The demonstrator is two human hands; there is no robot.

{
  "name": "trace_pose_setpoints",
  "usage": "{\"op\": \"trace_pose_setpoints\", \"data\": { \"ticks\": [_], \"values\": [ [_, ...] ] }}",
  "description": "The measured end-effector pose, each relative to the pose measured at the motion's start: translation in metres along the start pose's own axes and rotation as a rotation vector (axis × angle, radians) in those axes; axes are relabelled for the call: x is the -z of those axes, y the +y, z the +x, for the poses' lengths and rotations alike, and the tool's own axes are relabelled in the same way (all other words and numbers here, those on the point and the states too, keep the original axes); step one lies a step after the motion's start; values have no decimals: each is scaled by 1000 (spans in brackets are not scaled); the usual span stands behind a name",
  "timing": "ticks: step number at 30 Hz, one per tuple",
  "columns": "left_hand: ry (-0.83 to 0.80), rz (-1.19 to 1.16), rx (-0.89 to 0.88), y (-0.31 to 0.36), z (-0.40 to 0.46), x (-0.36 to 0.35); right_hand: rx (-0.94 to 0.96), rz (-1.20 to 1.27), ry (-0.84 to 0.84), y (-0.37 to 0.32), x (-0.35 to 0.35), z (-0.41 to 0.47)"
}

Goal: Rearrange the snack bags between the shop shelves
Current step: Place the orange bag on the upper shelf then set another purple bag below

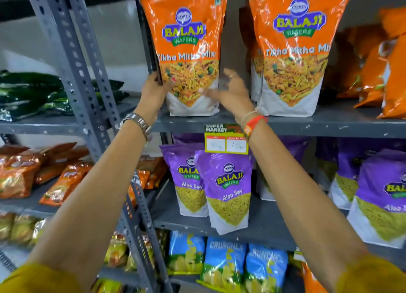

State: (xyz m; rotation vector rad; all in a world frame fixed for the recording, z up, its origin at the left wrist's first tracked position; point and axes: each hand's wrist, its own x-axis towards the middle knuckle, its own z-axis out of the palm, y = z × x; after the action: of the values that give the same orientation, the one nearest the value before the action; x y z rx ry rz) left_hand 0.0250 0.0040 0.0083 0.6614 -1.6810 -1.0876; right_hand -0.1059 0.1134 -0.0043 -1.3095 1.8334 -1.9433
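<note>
An orange Tikha Mitha Mix bag [186,40] stands upright at the left end of the upper grey shelf [307,122]. My left hand [154,87] grips its lower left edge, against the shelf post. My right hand [230,90] rests on its lower right side with the fingers spread and the thumb across the white bottom. A second orange Tikha Mitha Mix bag [294,51] stands to the right, with more behind it. On the shelf below stand purple Aloo Sev bags [226,189].
A perforated grey post [72,57] splits the two racks. Left rack: dark green bags [33,90] on top, orange packets [26,172] beneath. Blue Crunchex bags [224,266] fill the bottom shelf. A yellow price tag [226,141] hangs from the upper shelf edge. Orange bags [384,73] lean far right.
</note>
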Motion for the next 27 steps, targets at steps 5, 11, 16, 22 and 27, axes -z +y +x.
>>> {"op": "trace_pose_setpoints", "data": {
  "ticks": [5,11,16,22,27],
  "values": [
    [354,-157,-263,-50,-58,-2,232,195,374,50,32,-71],
    [399,-328,-19,-156,-147,-54,-155,211,539,170,49,-133],
    [234,-327,367,-225,-186,-102,-532,15,186,248,39,-142],
    [13,-363,726,-255,-186,-126,-693,133,-71,263,29,-150],
    [27,-388,770,-267,-192,-137,-628,122,-89,280,30,-154]
  ]
}}
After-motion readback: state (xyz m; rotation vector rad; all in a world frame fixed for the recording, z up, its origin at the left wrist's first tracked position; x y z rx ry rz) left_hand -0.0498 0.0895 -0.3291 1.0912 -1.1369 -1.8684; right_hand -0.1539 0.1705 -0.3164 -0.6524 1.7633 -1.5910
